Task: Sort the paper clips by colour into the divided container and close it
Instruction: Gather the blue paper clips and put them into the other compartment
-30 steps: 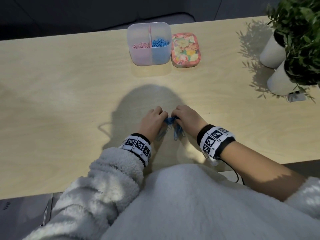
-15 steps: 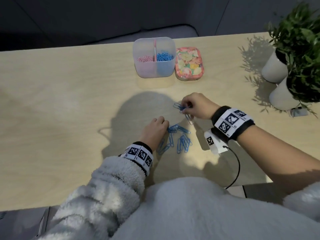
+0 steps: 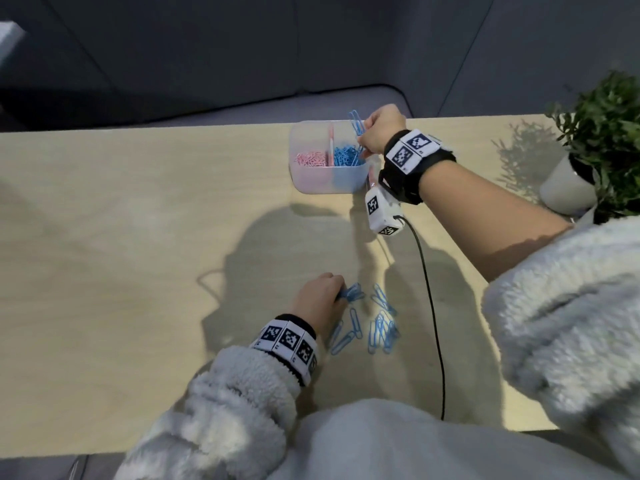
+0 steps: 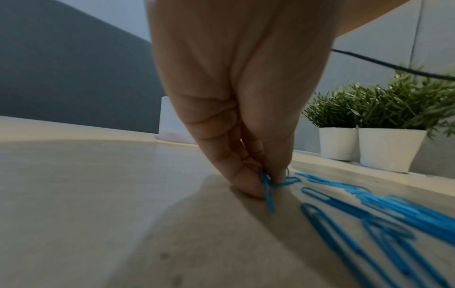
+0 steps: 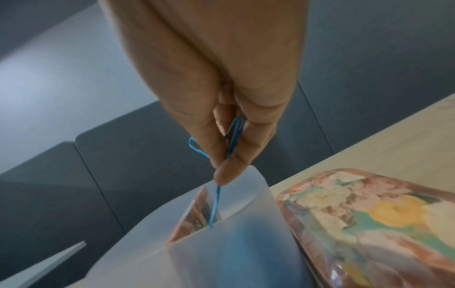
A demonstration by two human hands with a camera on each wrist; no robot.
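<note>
The right hand [image 3: 379, 133] pinches a few blue paper clips [image 3: 356, 122] above the right compartment of the divided container [image 3: 329, 183], which has two compartments: pink clips [image 3: 311, 158] on the left, blue clips [image 3: 346, 156] on the right. The left hand [image 3: 320, 301] pinches a small bunch of blue clips [image 3: 351, 293] against the desk [image 3: 121, 254], beside roughly a dozen loose blue clips [image 3: 377, 327]. One floral lid [image 5: 369, 224] lies just right of the container. Two potted plants [image 4: 369, 126] stand at the desk's right edge.
</note>
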